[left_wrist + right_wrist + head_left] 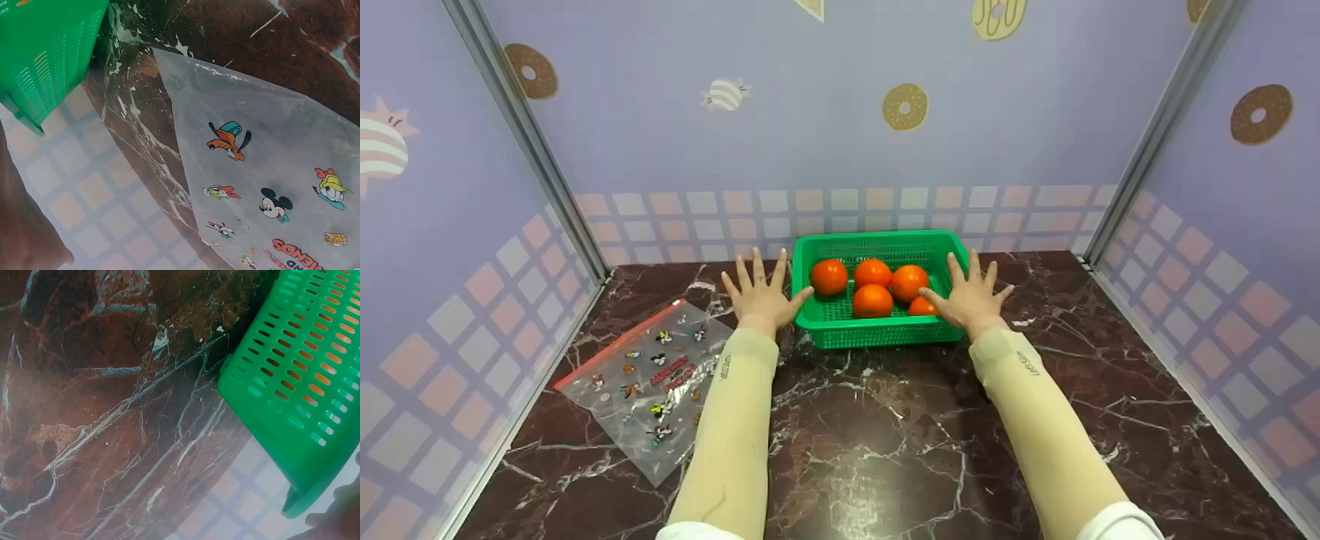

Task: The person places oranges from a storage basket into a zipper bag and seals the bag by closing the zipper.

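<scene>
A green plastic basket (885, 322) with slotted walls stands against the back wall and holds several oranges (873, 301). At its left side is my left hand (761, 296), palm down with fingers spread, the thumb reaching over the rim. My right hand (971, 300) mirrors it at the right side, fingers splayed and thumb over the front right corner, partly covering one orange. Neither hand grips anything. In the left wrist view, part of the left hand (28, 225) shows below the basket (50, 62). Fingers of the right hand (337, 523) appear under the basket's rim in the right wrist view.
A clear zip bag (652, 390) printed with cartoon characters lies flat left of the basket, its red zip edge facing left; the left forearm overlaps it. The dark marbled tabletop (877, 435) is bounded by patterned walls (840, 150) at the back and both sides.
</scene>
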A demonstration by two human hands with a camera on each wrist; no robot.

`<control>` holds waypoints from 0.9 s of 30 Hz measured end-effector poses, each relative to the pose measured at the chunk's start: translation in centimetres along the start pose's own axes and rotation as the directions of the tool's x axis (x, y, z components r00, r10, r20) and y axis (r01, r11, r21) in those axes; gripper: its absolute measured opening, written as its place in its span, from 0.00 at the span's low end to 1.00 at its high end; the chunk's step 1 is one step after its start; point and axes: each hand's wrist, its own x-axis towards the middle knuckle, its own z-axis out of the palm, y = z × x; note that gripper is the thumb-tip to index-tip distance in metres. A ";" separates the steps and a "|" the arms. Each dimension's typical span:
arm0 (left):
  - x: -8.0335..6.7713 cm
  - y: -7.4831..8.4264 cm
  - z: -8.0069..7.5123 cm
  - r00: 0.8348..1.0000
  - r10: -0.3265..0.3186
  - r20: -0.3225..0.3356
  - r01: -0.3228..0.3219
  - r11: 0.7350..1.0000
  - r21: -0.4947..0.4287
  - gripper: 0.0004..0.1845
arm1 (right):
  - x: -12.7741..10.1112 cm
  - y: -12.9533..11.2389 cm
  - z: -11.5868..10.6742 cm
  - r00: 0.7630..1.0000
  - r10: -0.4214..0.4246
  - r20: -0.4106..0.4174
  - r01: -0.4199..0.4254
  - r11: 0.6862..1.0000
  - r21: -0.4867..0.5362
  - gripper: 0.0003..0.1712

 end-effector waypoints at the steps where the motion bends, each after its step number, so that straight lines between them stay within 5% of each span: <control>1: 0.0 0.0 0.0 1.000 -0.001 0.005 0.001 1.000 0.001 0.49 | 0.0 0.0 0.0 1.000 0.001 0.002 -0.001 1.000 -0.002 0.56; 17: -0.3 0.0 -0.2 1.000 0.007 -0.003 -0.007 1.000 -0.019 0.49 | 0.0 0.8 -0.7 1.000 0.032 0.000 -0.032 0.999 0.005 0.57; 22: 0.3 -0.2 0.0 1.000 -0.011 0.026 0.011 1.000 -0.017 0.49 | 0.3 1.2 -1.0 0.998 0.050 0.025 -0.052 0.997 0.058 0.59; 27: 0.0 -0.1 0.3 0.998 -0.033 0.059 0.040 0.991 -0.128 0.50 | 0.4 1.8 -1.2 0.993 0.103 0.060 -0.113 0.977 0.183 0.60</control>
